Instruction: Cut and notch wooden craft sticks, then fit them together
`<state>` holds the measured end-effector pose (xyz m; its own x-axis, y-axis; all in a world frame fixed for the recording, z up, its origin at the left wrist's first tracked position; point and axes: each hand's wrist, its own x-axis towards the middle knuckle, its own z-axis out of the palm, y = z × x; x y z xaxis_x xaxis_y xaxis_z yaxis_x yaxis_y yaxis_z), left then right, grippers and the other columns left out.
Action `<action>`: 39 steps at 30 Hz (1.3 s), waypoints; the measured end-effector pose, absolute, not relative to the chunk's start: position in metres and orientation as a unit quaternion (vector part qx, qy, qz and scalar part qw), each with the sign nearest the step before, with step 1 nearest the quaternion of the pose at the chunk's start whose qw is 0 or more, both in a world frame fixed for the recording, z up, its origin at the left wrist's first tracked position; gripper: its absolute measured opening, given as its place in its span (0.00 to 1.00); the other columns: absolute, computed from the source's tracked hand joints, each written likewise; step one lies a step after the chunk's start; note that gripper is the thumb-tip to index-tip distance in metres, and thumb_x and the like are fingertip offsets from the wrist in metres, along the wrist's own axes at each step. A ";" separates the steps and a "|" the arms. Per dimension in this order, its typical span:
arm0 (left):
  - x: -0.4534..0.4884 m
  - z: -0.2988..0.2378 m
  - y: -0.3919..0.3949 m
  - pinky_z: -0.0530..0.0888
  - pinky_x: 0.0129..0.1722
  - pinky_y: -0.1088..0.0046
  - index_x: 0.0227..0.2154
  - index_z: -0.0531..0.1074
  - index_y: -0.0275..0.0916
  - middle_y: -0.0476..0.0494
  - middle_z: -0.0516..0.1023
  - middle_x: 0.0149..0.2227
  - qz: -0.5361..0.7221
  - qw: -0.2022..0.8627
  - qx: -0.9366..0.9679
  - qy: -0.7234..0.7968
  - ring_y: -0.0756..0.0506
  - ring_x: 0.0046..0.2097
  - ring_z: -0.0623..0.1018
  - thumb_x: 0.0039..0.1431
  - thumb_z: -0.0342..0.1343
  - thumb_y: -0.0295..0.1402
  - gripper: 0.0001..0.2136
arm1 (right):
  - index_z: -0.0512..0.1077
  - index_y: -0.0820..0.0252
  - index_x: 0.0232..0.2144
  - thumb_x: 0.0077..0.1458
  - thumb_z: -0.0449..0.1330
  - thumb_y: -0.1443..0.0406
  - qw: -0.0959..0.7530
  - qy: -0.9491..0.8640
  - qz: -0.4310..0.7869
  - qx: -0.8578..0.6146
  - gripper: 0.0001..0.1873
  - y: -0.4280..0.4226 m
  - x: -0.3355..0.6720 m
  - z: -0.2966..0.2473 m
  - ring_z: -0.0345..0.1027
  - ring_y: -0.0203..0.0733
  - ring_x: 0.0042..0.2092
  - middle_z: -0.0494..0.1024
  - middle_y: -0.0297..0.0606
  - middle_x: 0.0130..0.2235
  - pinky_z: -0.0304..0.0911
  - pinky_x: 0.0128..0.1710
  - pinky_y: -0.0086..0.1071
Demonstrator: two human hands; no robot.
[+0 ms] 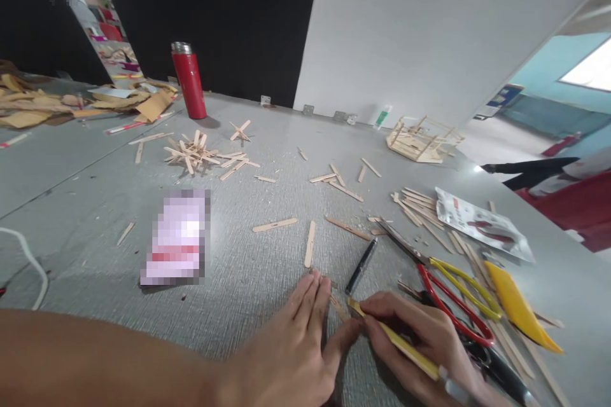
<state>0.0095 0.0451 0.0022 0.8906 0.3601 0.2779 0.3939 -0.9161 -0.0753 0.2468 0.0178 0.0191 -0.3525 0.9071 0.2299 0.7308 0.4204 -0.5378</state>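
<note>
My bare left hand (291, 350): flat, palm down, fingers together. My bare right hand (424, 337): fingers curled in a writing pinch.

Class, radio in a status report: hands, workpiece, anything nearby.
Left hand flat beside short wooden stick. Right hand gripping yellow pencil, tip at the stick. Black pen, red-yellow scissors close by.
</note>
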 end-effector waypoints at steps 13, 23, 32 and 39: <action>0.015 -0.018 0.047 0.66 0.64 0.53 0.65 0.64 0.31 0.24 0.72 0.62 -0.171 0.080 -0.964 -0.184 0.31 0.64 0.71 0.73 0.49 0.38 0.23 | 0.71 0.53 0.42 0.61 0.58 0.73 0.263 -0.899 0.022 -0.351 0.11 0.021 0.247 0.028 0.78 0.43 0.28 0.82 0.39 0.31 0.69 0.25 0.32; 0.008 -0.028 0.051 0.74 0.60 0.53 0.67 0.62 0.36 0.31 0.65 0.67 -0.121 -0.024 -0.961 -0.246 0.30 0.68 0.65 0.68 0.53 0.40 0.27 | 0.62 0.53 0.40 0.68 0.47 0.72 0.224 -0.851 0.172 -0.443 0.09 0.017 0.247 0.020 0.71 0.34 0.29 0.74 0.33 0.31 0.67 0.29 0.26; 0.009 -0.012 0.051 0.70 0.63 0.51 0.69 0.59 0.37 0.31 0.65 0.68 -0.102 -0.019 -0.972 -0.212 0.30 0.69 0.63 0.70 0.51 0.40 0.27 | 0.63 0.51 0.37 0.70 0.48 0.69 0.212 -0.838 0.147 -0.480 0.09 0.015 0.241 0.025 0.75 0.38 0.27 0.77 0.33 0.28 0.67 0.27 0.27; 0.012 -0.004 0.050 0.73 0.60 0.49 0.66 0.65 0.36 0.20 0.68 0.64 -0.131 0.029 -0.975 -0.177 0.24 0.65 0.67 0.71 0.51 0.34 0.23 | 0.66 0.52 0.36 0.71 0.46 0.64 0.221 -0.844 0.138 -0.469 0.12 0.020 0.232 0.037 0.74 0.39 0.23 0.78 0.35 0.26 0.67 0.24 0.29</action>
<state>0.0122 0.0498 -0.0044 0.9031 0.3367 0.2664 0.3518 -0.9360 -0.0099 0.2322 0.0203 0.0365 -0.4635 0.8521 0.2432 0.7306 0.5228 -0.4392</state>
